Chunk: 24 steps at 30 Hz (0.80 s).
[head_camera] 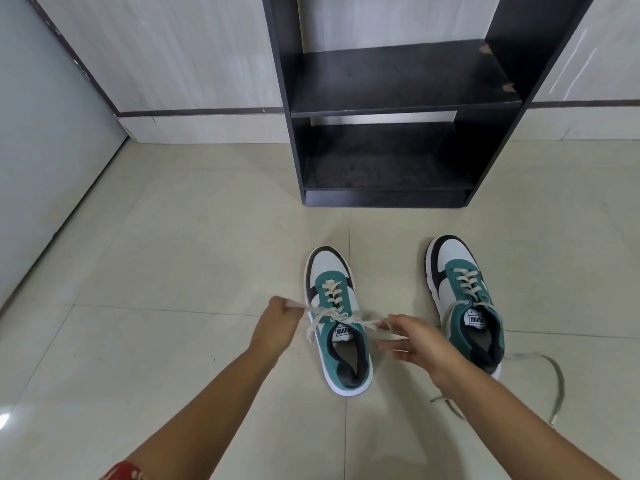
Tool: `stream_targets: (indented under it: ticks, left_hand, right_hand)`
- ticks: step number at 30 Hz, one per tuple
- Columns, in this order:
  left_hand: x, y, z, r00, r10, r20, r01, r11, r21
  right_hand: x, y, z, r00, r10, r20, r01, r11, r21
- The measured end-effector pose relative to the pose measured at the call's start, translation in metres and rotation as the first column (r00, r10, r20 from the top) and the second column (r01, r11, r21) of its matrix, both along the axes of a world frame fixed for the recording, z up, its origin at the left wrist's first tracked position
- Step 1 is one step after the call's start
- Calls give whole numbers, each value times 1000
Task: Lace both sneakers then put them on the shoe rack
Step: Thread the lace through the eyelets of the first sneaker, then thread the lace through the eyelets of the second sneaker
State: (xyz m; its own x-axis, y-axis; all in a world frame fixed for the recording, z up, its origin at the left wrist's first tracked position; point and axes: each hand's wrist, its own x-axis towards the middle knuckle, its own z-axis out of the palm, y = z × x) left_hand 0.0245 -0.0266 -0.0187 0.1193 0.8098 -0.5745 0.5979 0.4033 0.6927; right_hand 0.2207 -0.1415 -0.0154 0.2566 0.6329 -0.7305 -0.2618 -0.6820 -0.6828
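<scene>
Two green, white and black sneakers stand on the tiled floor, toes pointing at the black shoe rack [398, 109]. The left sneaker [337, 355] has its cream lace [341, 317] pulled out sideways across the tongue. My left hand [277, 325] is closed on the lace's left end, and my right hand [414, 342] pinches the right end with the other fingers spread. The right sneaker [464, 299] stands apart to the right, its loose lace [557, 386] trailing on the floor behind it. Part of that sneaker's heel is hidden by my right wrist.
The shoe rack has two open shelves, both bare, and stands against the pale tiled wall [194, 53]. A grey door panel [45, 140] runs along the left. Beige floor tiles [190, 254] lie between the sneakers and the rack.
</scene>
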Motion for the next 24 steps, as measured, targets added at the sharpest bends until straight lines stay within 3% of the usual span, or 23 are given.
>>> stream_targets:
  ticks: [3, 5, 7, 9, 11, 14, 16, 20, 24]
  left_hand:
    - [8, -3, 4, 999, -28, -40, 39, 949, 314]
    - [21, -10, 12, 990, -108, -89, 138, 848, 512]
    - [39, -20, 20, 963, -244, -116, 263, 748, 609]
    - [55, -32, 24, 887, -424, -185, 442, 657, 611]
    - [65, -43, 20, 754, -561, -342, 647, 542, 536]
    - [63, -52, 12, 557, -613, -560, 830, 388, 400]
    - [56, -52, 9, 478, -614, -628, 878, 305, 370]
    - [43, -47, 4, 458, -601, -655, 886, 249, 391]
    - [36, -44, -3, 449, -642, -621, 887, 240, 394]
  right_hand:
    - [11, -15, 14, 956, 16, 294, -55, 991, 125]
    - [23, -25, 22, 875, -26, 484, -75, 979, 188]
    - [35, -35, 27, 816, -69, 574, -67, 975, 212]
    - [44, -44, 30, 762, -138, 633, -15, 973, 229]
    - [49, -54, 29, 688, -152, 710, 1, 978, 208]
    - [45, -67, 21, 614, -80, 785, -87, 982, 168]
    - [39, -72, 15, 552, -40, 833, -176, 971, 164]
    - [39, -76, 3, 445, -21, 896, -256, 955, 150]
    - [47, -76, 1, 422, -158, 893, -174, 952, 251]
